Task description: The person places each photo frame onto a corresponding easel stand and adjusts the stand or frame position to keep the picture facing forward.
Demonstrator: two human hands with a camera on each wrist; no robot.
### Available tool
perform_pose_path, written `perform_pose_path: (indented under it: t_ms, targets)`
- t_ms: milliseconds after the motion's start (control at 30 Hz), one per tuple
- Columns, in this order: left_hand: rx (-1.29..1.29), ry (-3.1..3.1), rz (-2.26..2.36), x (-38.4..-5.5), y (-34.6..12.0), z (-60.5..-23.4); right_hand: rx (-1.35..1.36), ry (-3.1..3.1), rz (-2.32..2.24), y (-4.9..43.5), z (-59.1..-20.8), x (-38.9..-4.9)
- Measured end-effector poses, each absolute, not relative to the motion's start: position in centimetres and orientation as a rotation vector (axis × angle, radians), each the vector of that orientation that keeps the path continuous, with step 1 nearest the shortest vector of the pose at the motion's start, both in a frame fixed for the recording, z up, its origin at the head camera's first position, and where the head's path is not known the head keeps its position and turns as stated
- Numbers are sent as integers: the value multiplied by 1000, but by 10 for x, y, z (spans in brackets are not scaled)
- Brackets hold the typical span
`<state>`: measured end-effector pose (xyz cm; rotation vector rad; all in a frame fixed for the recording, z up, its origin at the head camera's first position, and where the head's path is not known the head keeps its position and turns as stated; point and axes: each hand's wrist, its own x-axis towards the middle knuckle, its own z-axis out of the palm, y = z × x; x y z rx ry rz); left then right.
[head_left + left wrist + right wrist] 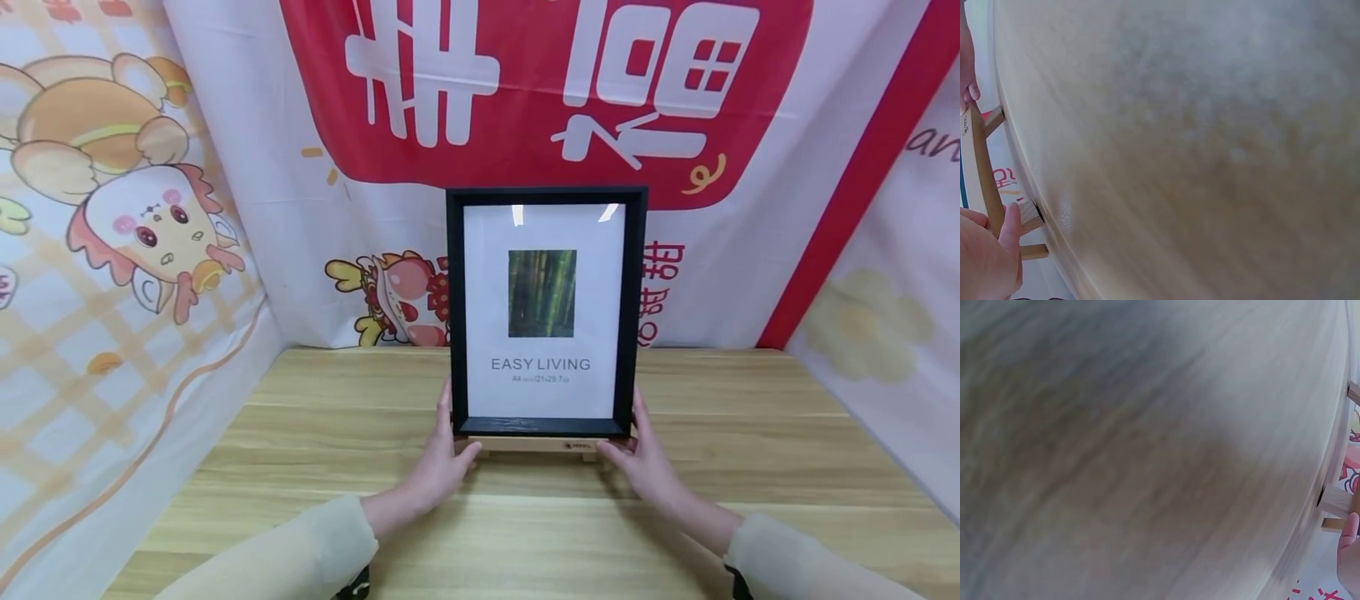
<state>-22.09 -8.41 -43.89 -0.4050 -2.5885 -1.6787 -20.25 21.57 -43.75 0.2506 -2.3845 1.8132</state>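
A black picture frame [543, 350] with a small bamboo picture and the words EASY LIVING stands upright on a small wooden easel [525, 445]. At the left end of the easel's ledge, my left hand [438, 462] grips it, thumb in front and fingers beside the frame's lower corner. My right hand [651, 467] holds the right end the same way. In the left wrist view the easel's legs [1034, 252] show below the ledge, close to the tabletop. The right wrist view catches only the right thumb side and a leg [1337, 501]. The fingers behind are mostly hidden.
The easel is over a wood-grain table [337, 467]. A white cloth with a red printed panel [525, 108] hangs at the table's back edge. Printed cloths stand at the left [135, 250] and right [885, 317] sides.
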Motion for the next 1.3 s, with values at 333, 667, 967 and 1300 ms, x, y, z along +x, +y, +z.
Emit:
perform_pose_path:
  t_ms: [333,667,967,1300]
  targets:
    - [-320,-2602,-1729,-223,-86,-439,282,-2461,1722,214,-439,-205]
    - [-378,-2590,-1678,-223,-87,-439,274,-2452,1752,214,-438,-208]
    - [-374,-2585,-1639,-224,-85,-438,274,-2443,1755,216,-440,-211]
    - [-415,-2661,-1566,-220,-131,-423,339,-2496,1589,243,-424,-192]
